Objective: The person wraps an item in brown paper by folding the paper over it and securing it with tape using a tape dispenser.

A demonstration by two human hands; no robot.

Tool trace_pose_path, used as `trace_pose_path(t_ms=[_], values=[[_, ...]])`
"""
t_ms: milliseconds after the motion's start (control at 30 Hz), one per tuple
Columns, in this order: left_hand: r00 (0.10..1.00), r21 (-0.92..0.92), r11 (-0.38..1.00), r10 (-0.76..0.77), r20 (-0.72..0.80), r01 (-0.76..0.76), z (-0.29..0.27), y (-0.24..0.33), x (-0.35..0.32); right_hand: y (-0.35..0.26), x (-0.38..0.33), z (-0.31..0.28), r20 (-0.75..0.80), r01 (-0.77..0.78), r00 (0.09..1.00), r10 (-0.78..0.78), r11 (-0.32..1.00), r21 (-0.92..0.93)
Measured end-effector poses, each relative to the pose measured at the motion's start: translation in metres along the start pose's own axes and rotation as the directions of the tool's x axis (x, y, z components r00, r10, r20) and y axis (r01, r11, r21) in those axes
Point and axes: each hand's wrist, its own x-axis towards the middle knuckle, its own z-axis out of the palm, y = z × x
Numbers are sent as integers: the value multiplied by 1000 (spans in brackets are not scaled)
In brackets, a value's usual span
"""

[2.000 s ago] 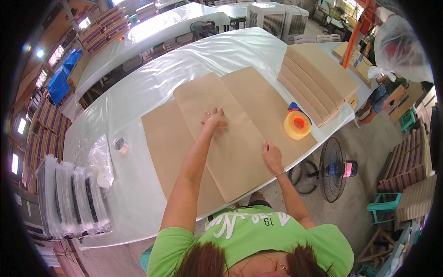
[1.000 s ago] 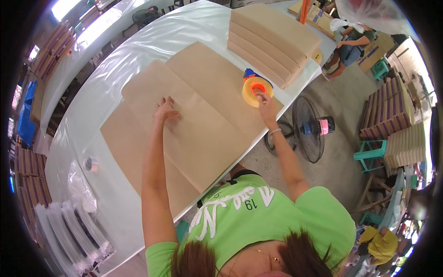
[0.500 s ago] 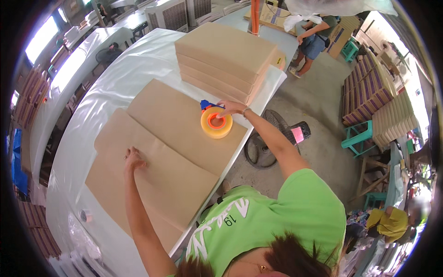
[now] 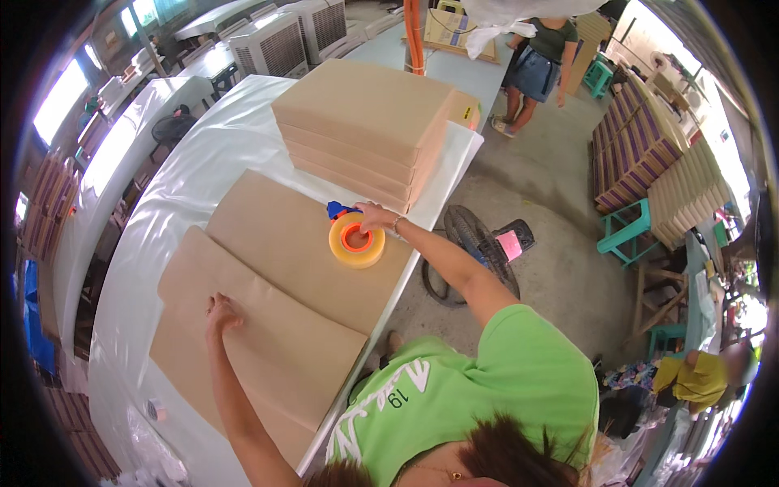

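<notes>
1. A person in a green shirt is leaning over a white table (image 4: 195, 178).
2. The right hand (image 4: 375, 216) is gripping an orange tape dispenser (image 4: 357, 240), which is resting on a flat brown cardboard sheet (image 4: 276, 284) near the table's edge.
3. The left hand (image 4: 221, 311) is lying flat on the sheet, fingers spread.
4. The dispenser looks light and rigid, best held by its blue handle.
5. A stack of cardboard packs (image 4: 369, 130) is standing just beyond it, crowding that side.

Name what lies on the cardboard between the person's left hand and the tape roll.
Nothing but bare brown cardboard lies between the left hand and the tape roll, seen in the head view.
</notes>
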Motion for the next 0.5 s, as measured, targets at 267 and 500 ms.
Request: trace_pose_path(t_ms=[267, 500], values=[[997, -138, 988, -72, 22, 74, -22, 15, -23, -3, -11, 2, 21, -41, 999, 38, 976, 215], [1000, -7, 1000, -5, 1, 5, 1, -17, 7, 6, -8, -8, 112, 2, 993, -41, 946, 323]])
